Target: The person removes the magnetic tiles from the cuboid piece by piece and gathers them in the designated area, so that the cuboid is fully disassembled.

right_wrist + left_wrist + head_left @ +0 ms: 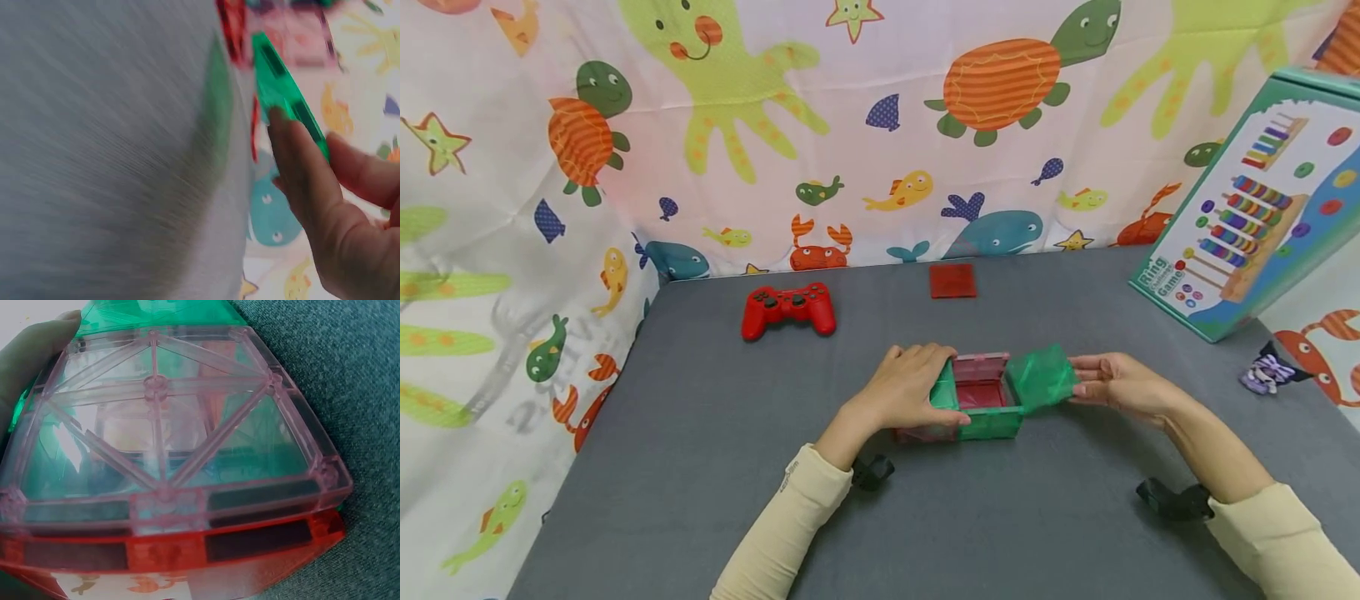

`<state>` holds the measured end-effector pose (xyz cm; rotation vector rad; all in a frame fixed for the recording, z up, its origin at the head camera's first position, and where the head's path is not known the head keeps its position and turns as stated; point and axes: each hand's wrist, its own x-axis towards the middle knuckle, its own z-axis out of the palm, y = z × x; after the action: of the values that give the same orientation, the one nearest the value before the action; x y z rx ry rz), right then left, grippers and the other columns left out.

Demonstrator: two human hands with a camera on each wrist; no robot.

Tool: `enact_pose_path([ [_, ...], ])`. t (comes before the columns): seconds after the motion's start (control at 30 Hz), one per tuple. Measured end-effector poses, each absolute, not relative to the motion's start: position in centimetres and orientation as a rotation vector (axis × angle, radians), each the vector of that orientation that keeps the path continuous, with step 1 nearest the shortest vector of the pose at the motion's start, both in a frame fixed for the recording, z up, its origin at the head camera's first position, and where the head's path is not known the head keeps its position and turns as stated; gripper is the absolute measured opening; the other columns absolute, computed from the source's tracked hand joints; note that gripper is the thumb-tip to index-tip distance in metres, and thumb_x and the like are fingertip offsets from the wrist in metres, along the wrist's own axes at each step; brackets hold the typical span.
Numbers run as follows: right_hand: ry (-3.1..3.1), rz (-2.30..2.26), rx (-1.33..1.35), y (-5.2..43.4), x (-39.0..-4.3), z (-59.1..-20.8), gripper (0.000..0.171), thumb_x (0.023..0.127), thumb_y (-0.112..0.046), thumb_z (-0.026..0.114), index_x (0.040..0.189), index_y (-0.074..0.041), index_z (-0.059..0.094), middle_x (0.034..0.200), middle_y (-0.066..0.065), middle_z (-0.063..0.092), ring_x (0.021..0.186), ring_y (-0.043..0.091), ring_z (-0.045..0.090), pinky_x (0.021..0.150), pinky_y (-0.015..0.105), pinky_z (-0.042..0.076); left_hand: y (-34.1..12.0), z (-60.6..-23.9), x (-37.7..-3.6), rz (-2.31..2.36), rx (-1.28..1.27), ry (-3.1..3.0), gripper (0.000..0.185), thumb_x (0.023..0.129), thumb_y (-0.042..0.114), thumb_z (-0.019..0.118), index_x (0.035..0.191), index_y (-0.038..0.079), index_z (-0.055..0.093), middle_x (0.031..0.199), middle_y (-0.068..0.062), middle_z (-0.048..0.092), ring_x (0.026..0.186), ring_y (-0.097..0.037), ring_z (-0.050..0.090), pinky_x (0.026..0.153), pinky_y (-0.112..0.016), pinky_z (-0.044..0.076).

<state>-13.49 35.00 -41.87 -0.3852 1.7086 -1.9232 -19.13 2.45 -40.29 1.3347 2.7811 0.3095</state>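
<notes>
A small box of translucent magnetic tiles stands on the grey table, its green front tile [990, 424] facing me. Pink and red tiles show through its open top. My left hand [902, 392] grips the box's left part, thumb at the front and fingers over the back. In the left wrist view, a clear pink tile [156, 394] with crossed ribs sits beside a red tile [169, 547]. At the box's right end, my right hand [1123, 386] pinches a tilted green magnetic tile [1041, 379] by its edge; whether that tile touches the box I cannot tell.
Behind the box lies a flat red tile [952, 281]. A red game controller [788, 310] rests at back left. On the right stand a ring game box [1247, 217] and a small purple-and-black figure [1272, 371]. A sea-animal cloth [865, 150] hangs along the back.
</notes>
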Motion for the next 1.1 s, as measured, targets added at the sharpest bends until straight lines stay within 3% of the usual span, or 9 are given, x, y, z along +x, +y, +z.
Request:
enact_pose_path([
  [0.07, 1.756, -2.01, -0.264, 35.4, -15.3, -41.3, 0.066, 0.094, 0.001, 0.044, 0.132, 0.025, -0.004, 0.115, -0.001, 0.064, 0.102, 0.007, 0.062, 0.086, 0.025, 0.048, 2.5, -40.3, -19.1, 0.314, 1.339, 2.781, 0.084, 0.07, 0.072, 0.056, 0.133, 0.018, 0.04, 0.125, 0.004, 0.05, 0.107, -0.012, 0.049, 0.083, -0.033, 0.034],
  [0.13, 1.832, -2.068, -0.111, 35.4, -17.5, -40.9, 0.065, 0.095, 0.0, 0.043, 0.136, 0.02, -0.004, 0.128, 0.012, 0.055, 0.096, 0.003, 0.063, 0.088, 0.024, 0.047, 2.5, -40.3, -19.1, 0.318, 1.338, 2.784, 0.083, 0.071, 0.071, 0.057, 0.132, 0.017, 0.04, 0.124, 0.004, 0.05, 0.107, -0.012, 0.049, 0.082, -0.033, 0.034],
  [0.33, 2.039, -2.038, 0.229, 34.4, -24.7, -42.2, 0.056, 0.097, 0.002, 0.032, 0.142, 0.01, 0.0, 0.15, 0.027, 0.004, 0.084, -0.011, 0.056, 0.099, 0.026, 0.036, 2.4, -40.4, -18.8, 0.33, 1.339, 2.779, 0.082, 0.071, 0.07, 0.058, 0.131, 0.017, 0.041, 0.122, 0.004, 0.052, 0.105, -0.011, 0.049, 0.082, -0.033, 0.034],
  [0.5, 2.086, -2.011, 0.463, 34.1, -27.1, -43.2, 0.053, 0.095, 0.003, 0.036, 0.142, 0.01, 0.011, 0.144, 0.028, 0.02, 0.09, -0.002, 0.058, 0.095, 0.025, 0.04, 2.6, -40.6, -18.6, 0.315, 1.341, 2.781, 0.083, 0.071, 0.071, 0.057, 0.132, 0.018, 0.04, 0.124, 0.005, 0.051, 0.105, -0.01, 0.049, 0.082, -0.032, 0.033],
  [0.63, 2.217, -1.987, 0.512, 33.9, -27.7, -43.4, 0.051, 0.092, 0.002, 0.045, 0.137, 0.015, 0.024, 0.106, 0.017, 0.056, 0.069, -0.002, 0.064, 0.08, 0.022, 0.049, 2.5, -40.4, -18.8, 0.316, 1.345, 2.781, 0.084, 0.071, 0.072, 0.056, 0.132, 0.018, 0.04, 0.125, 0.005, 0.051, 0.106, -0.01, 0.049, 0.082, -0.033, 0.033],
  [0.77, 2.621, -1.71, 0.413, 33.6, -27.8, -43.6, 0.043, 0.091, -0.006, 0.054, 0.125, 0.018, 0.043, 0.076, 0.011, 0.068, 0.053, -0.003, 0.062, 0.06, 0.016, 0.051, 2.3, -40.2, -19.0, 0.31, 1.346, 2.795, 0.084, 0.071, 0.071, 0.057, 0.133, 0.018, 0.04, 0.125, 0.005, 0.051, 0.106, -0.01, 0.049, 0.083, -0.033, 0.034],
  [0.83, 2.805, -1.518, 0.389, 33.6, -27.6, -43.6, 0.041, 0.09, -0.011, 0.056, 0.12, 0.016, 0.05, 0.08, 0.02, 0.07, 0.049, -0.005, 0.06, 0.059, 0.018, 0.051, 2.3, -40.1, -19.0, 0.312, 1.349, 2.796, 0.083, 0.071, 0.071, 0.057, 0.132, 0.018, 0.04, 0.125, 0.004, 0.051, 0.106, -0.011, 0.049, 0.083, -0.034, 0.034],
  [1.0, 2.986, -1.287, 0.273, 33.7, -25.8, -42.7, 0.039, 0.093, -0.016, 0.054, 0.118, 0.014, 0.053, 0.096, 0.028, 0.066, 0.052, -0.007, 0.059, 0.081, 0.036, 0.05, 2.4, -40.1, -19.2, 0.339, 1.351, 2.782, 0.083, 0.071, 0.071, 0.057, 0.132, 0.018, 0.04, 0.124, 0.004, 0.051, 0.105, -0.011, 0.049, 0.082, -0.033, 0.034],
  [1.1, 2.878, -1.381, 0.056, 33.8, -23.3, -41.8, 0.038, 0.093, -0.016, 0.053, 0.116, 0.014, 0.055, 0.094, 0.024, 0.067, 0.064, -0.001, 0.064, 0.075, 0.034, 0.053, 2.4, -40.2, -19.2, 0.348, 1.342, 2.775, 0.083, 0.071, 0.071, 0.057, 0.133, 0.018, 0.039, 0.125, 0.004, 0.051, 0.106, -0.011, 0.048, 0.083, -0.033, 0.033],
])
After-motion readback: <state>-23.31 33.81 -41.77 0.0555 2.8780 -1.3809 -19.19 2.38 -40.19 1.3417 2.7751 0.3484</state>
